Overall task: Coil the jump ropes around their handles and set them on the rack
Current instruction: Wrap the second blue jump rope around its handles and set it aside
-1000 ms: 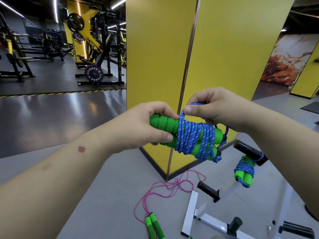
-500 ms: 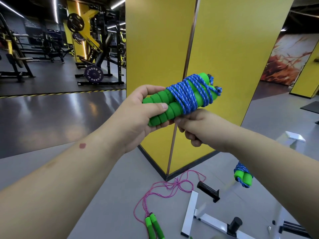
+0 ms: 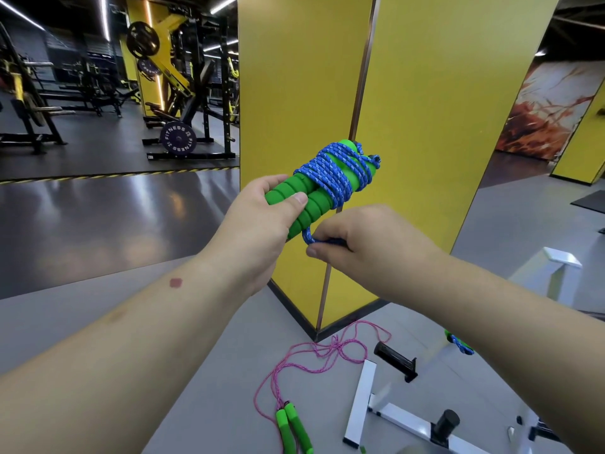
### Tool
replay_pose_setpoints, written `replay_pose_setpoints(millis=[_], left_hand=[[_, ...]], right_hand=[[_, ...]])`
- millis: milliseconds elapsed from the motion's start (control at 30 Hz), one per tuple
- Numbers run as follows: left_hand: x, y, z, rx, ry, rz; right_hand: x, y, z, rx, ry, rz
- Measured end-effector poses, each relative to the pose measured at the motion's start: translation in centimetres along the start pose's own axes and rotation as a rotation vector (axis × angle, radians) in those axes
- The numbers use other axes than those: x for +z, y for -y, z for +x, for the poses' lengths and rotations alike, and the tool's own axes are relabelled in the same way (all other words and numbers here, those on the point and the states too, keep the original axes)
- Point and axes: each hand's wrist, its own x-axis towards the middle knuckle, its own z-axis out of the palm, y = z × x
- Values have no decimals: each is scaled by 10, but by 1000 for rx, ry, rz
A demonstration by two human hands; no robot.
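The left hand (image 3: 258, 221) grips the paired green handles (image 3: 304, 198); the right hand (image 3: 363, 244) pinches the blue rope (image 3: 330, 172) end just below. Grey gym floor (image 3: 196, 339), yellow pillar (image 3: 409, 126) — weight machines behind. Blue coils wrap the handles' upper half, held mid-air. A pink rope (image 3: 314, 355) lies loose beside the white rack (image 3: 360, 404).

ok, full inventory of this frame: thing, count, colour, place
blue jump rope: 1, blue cord coiled round green handles, held up before the pillar
pink jump rope: 1, pink cord loose, green handles, on the floor
second blue rope bundle: 1, blue and green, low right, mostly hidden
rack: 1, white frame, black pegs, bottom right
yellow pillar: 1, centre
weight plate: 1, dark, far left
left hand: grips the handles
right hand: pinches the blue cord's end
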Motion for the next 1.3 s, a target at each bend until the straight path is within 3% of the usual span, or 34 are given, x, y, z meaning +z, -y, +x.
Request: replay_pose_setpoints(millis=[100, 300, 433, 600, 767, 1067, 1300], left_hand=[[-3, -2, -2, 83, 5, 202], [-6, -10, -6, 235, -28, 410], [-8, -8, -7, 252, -46, 541], [-9, -6, -5, 230, 99, 561], [-1, -5, -10, 140, 288, 392], [16, 2, -19, 83, 217, 121], [20, 7, -25, 15, 394, -149]], right_hand=[[-5, -4, 2, 45, -93, 73], [-16, -11, 2, 198, -73, 452], [-25, -11, 6, 163, -107, 720], [-23, -8, 6, 119, -127, 671], [-21, -6, 8, 126, -219, 739], [-16, -6, 13, 263, -402, 741], [-12, -10, 10, 290, -398, 730]])
